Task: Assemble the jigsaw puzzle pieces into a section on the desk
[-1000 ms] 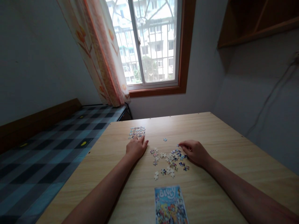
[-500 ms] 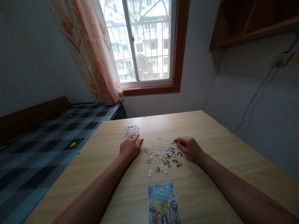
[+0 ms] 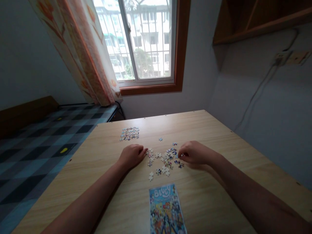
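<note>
A loose pile of jigsaw puzzle pieces (image 3: 168, 158) lies on the wooden table, some face up with blue print and some pale side up. My left hand (image 3: 133, 156) rests at the pile's left edge, fingers curled together and tips by the pieces there; anything between them is too small to make out. At the right edge, my right hand (image 3: 195, 152) pinches a puzzle piece (image 3: 177, 156), its fingertips partly hiding it. Farther back on the left is a block of pieces laid in rows (image 3: 130, 133). Two single pieces, one light blue (image 3: 160, 139) and one darker (image 3: 175, 144), lie behind the pile.
A colourful picture sheet lettered "Bluey" (image 3: 165, 208) lies near me on the table (image 3: 207, 201). A bed with a checked cover (image 3: 48, 143) stands left of the table. Behind are a window (image 3: 148, 48) and curtain (image 3: 80, 48); a shelf (image 3: 263, 26) hangs at right.
My left hand has drawn back from the rowed pieces to the pile, its fingers closing. My right hand has left a dark piece behind the pile and come nearer. The view has shifted slightly.
</note>
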The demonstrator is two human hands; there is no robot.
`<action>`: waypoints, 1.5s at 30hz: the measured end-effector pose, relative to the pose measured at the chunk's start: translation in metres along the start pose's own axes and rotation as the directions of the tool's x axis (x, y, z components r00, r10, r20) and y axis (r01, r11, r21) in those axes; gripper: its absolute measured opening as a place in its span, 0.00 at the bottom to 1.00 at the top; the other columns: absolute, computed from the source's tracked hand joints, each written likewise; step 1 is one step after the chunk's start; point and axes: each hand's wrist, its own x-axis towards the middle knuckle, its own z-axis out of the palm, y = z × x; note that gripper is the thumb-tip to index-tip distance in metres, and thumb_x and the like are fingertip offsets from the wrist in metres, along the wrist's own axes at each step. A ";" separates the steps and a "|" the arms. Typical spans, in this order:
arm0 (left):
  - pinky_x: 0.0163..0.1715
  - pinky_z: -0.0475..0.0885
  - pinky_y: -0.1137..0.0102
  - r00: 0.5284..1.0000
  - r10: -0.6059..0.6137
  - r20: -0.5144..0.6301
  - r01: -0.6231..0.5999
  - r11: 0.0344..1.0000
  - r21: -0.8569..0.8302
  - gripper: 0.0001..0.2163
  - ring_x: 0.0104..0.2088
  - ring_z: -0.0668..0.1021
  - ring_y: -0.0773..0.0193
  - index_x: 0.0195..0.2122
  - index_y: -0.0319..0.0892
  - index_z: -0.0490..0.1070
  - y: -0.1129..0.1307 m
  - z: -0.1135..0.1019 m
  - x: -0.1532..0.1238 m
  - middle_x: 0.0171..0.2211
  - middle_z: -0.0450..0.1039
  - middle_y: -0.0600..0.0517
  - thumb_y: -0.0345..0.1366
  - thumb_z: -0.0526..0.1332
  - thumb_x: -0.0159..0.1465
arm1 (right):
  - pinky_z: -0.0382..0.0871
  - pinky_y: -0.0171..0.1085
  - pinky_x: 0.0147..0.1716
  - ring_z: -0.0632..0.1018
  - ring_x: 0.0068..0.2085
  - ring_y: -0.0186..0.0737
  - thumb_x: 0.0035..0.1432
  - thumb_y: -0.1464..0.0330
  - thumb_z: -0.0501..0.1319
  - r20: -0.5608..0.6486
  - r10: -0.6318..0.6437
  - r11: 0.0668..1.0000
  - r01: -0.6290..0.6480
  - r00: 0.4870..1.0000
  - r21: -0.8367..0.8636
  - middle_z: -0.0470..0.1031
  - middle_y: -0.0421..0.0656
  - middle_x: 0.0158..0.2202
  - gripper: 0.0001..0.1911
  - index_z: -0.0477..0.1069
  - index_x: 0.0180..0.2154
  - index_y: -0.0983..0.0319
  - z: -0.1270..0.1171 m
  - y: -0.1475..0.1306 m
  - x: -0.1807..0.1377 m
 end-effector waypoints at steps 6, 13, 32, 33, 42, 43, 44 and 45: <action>0.31 0.63 0.66 0.994 -0.113 0.003 0.113 0.993 0.043 0.23 0.33 0.77 0.57 0.27 0.43 0.73 0.001 -0.002 0.000 0.31 0.77 0.46 0.49 0.47 0.69 | 0.60 0.33 0.32 0.77 0.33 0.36 0.57 0.67 0.62 0.100 0.090 0.993 -0.082 0.991 -0.083 0.80 0.40 0.31 0.08 0.81 0.33 0.57 0.005 -0.011 0.001; 0.29 0.62 0.67 0.990 -0.140 0.009 0.139 0.989 0.048 0.23 0.33 0.77 0.56 0.27 0.43 0.74 0.002 0.000 -0.001 0.31 0.77 0.45 0.52 0.49 0.68 | 0.59 0.33 0.33 0.77 0.34 0.37 0.58 0.65 0.62 0.154 0.124 0.985 -0.102 0.980 -0.141 0.81 0.41 0.33 0.09 0.82 0.35 0.56 0.006 -0.016 0.003; 0.27 0.56 0.68 0.999 -0.030 -0.020 0.030 1.000 0.003 0.25 0.29 0.74 0.59 0.23 0.43 0.71 0.004 0.004 -0.002 0.26 0.75 0.47 0.54 0.49 0.68 | 0.55 0.33 0.31 0.75 0.32 0.36 0.55 0.70 0.59 0.161 0.175 0.979 -0.154 0.971 -0.135 0.79 0.40 0.32 0.10 0.80 0.35 0.57 0.005 -0.019 0.005; 0.27 0.56 0.68 0.999 -0.032 -0.021 0.032 0.999 0.001 0.25 0.28 0.74 0.59 0.23 0.43 0.71 0.004 0.004 -0.002 0.26 0.75 0.47 0.54 0.49 0.68 | 0.55 0.33 0.31 0.74 0.32 0.36 0.55 0.70 0.59 0.161 0.176 0.979 -0.155 0.971 -0.134 0.79 0.40 0.32 0.10 0.80 0.35 0.57 0.005 -0.019 0.005; 0.28 0.56 0.68 0.999 -0.045 -0.012 0.045 0.999 -0.012 0.25 0.29 0.74 0.59 0.23 0.43 0.71 0.004 0.003 -0.001 0.26 0.75 0.47 0.54 0.49 0.68 | 0.54 0.32 0.30 0.72 0.32 0.35 0.53 0.71 0.60 0.178 0.210 0.977 -0.197 0.961 -0.087 0.78 0.41 0.32 0.08 0.77 0.35 0.60 0.005 -0.014 0.003; 0.28 0.56 0.68 0.999 -0.044 -0.010 0.044 0.999 -0.012 0.25 0.29 0.74 0.59 0.23 0.43 0.71 0.004 0.003 -0.001 0.26 0.75 0.47 0.54 0.49 0.68 | 0.53 0.32 0.30 0.72 0.32 0.34 0.52 0.71 0.60 0.177 0.210 0.977 -0.199 0.961 -0.079 0.78 0.41 0.32 0.08 0.76 0.34 0.60 0.005 -0.013 0.003; 0.28 0.57 0.68 0.999 -0.043 -0.009 0.043 0.999 -0.012 0.25 0.29 0.74 0.59 0.23 0.43 0.71 0.004 0.003 -0.001 0.26 0.75 0.47 0.54 0.49 0.68 | 0.54 0.31 0.29 0.71 0.32 0.34 0.52 0.72 0.60 0.177 0.210 0.977 -0.201 0.962 -0.067 0.77 0.41 0.32 0.07 0.76 0.34 0.60 0.005 -0.012 0.003; 0.28 0.57 0.68 0.999 -0.042 -0.008 0.042 0.999 -0.011 0.25 0.29 0.74 0.59 0.23 0.43 0.71 0.004 0.003 -0.001 0.26 0.75 0.47 0.54 0.49 0.68 | 0.54 0.31 0.29 0.71 0.32 0.34 0.51 0.72 0.60 0.178 0.210 0.978 -0.204 0.961 -0.052 0.77 0.41 0.32 0.07 0.75 0.33 0.61 0.005 -0.012 0.003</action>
